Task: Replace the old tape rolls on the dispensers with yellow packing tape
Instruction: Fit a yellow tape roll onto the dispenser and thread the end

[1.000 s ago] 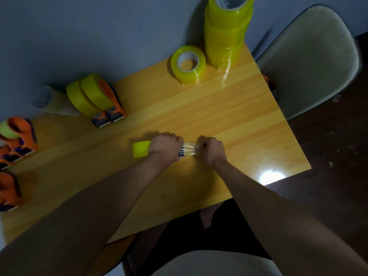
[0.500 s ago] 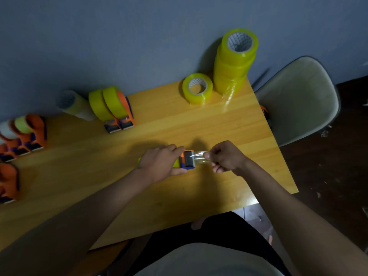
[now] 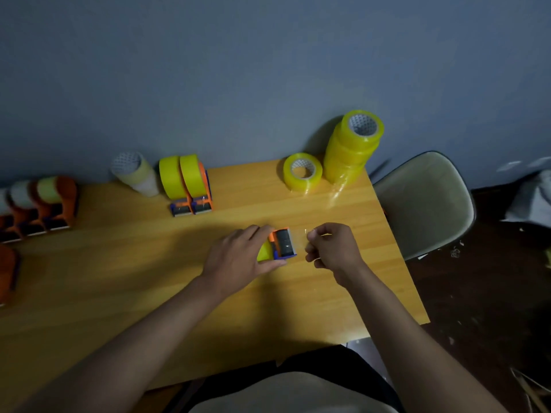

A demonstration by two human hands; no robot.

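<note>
My left hand [image 3: 238, 257] grips an orange-and-blue tape dispenser [image 3: 282, 243] loaded with a yellow roll, lying on the wooden table [image 3: 125, 278]. My right hand [image 3: 331, 248] sits just right of the dispenser's mouth and pinches a clear strip of tape [image 3: 301, 238] pulled out from it. Two dispensers with yellow rolls [image 3: 187, 183] stand at the back. A single yellow roll [image 3: 302, 172] lies flat beside a stack of yellow rolls [image 3: 353, 147] at the back right.
Several orange dispensers with pale old rolls [image 3: 41, 204] line the left edge, one more [image 3: 7, 272] below them. A pale used roll stack [image 3: 135, 172] stands by the wall. A grey chair [image 3: 426, 204] is right of the table.
The view tilted up and back. My left hand turned the dispenser so its mouth shows, and my right hand drew away to the right, stretching the tape strip.
</note>
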